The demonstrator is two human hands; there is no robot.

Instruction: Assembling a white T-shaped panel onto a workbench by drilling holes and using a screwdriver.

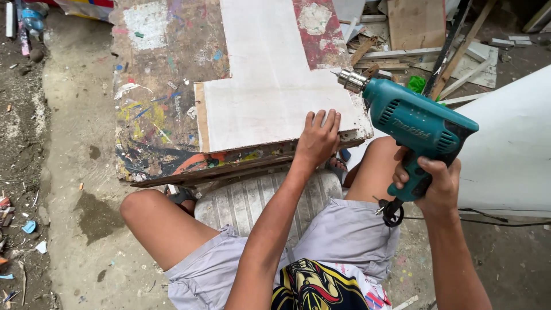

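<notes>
My right hand (431, 182) grips the handle of a teal electric drill (414, 123), held in the air right of the work table with its metal chuck pointing up-left toward the board's right edge. My left hand (317, 138) lies flat, palm down, on the near right corner of a white L-shaped board (264, 86). That board rests on a paint-stained wooden table top (155, 86). I sit with bare knees on either side, close to the table's near edge.
A large white panel (511, 143) stands at the right. Scrap wood and boards (425, 40) are piled beyond the table. The drill's black cord (493, 221) trails right. Concrete floor with litter lies at the left.
</notes>
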